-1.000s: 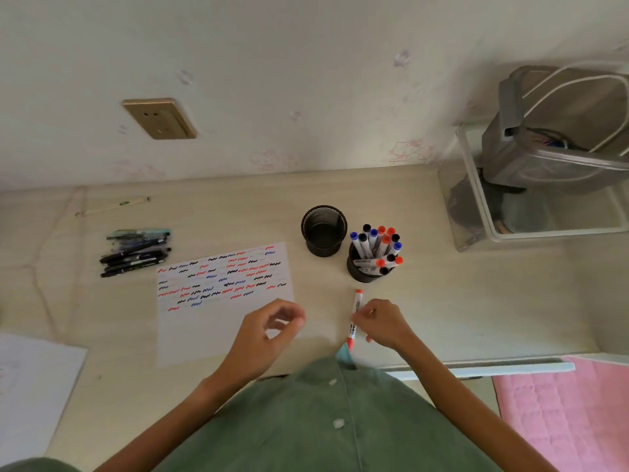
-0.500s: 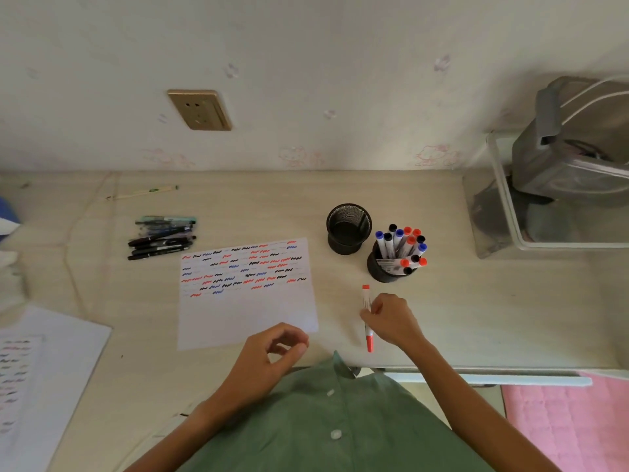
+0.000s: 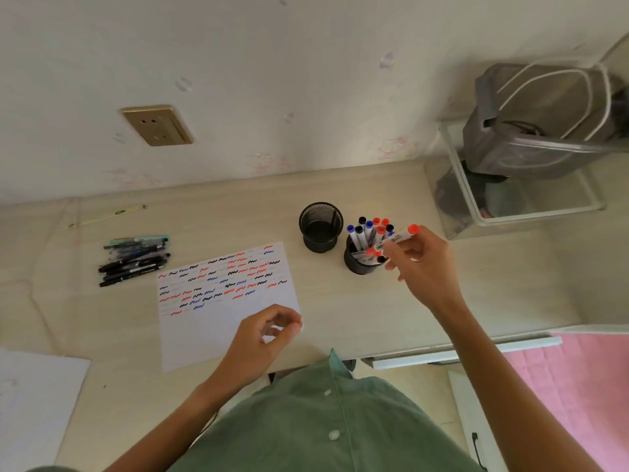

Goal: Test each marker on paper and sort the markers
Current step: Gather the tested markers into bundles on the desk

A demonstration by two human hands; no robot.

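**Two hands up, one red marker over the full cup**

Two hands of mine are in view. My right hand (image 3: 420,264) is raised off the surface (image 3: 493,284), arm stretched forward and to the right, its fingers pinching a red-capped marker (image 3: 396,238) by the white barrel. The marker lies nearly level, its cap end toward the wall and right, its other end just above the full mesh cup (image 3: 360,264), which is crowded with red, blue and black capped markers standing upright. Beside that cup, to its left, stands the second mesh cup (image 3: 320,228).

My left hand (image 3: 263,335) hovers over the lower right corner of the test paper (image 3: 211,321), fingers curled with thumb and forefinger close together; I cannot tell whether anything is held between them. The paper carries rows of red, blue and black squiggles across its upper half. A heap of dark pens (image 3: 136,258) lies well to the left.

Half a second ago my right hand was down near the front edge of the surface with the marker pointing toward the wall; since then it has lifted and carried the marker up to the full cup. My left hand has hardly shifted.
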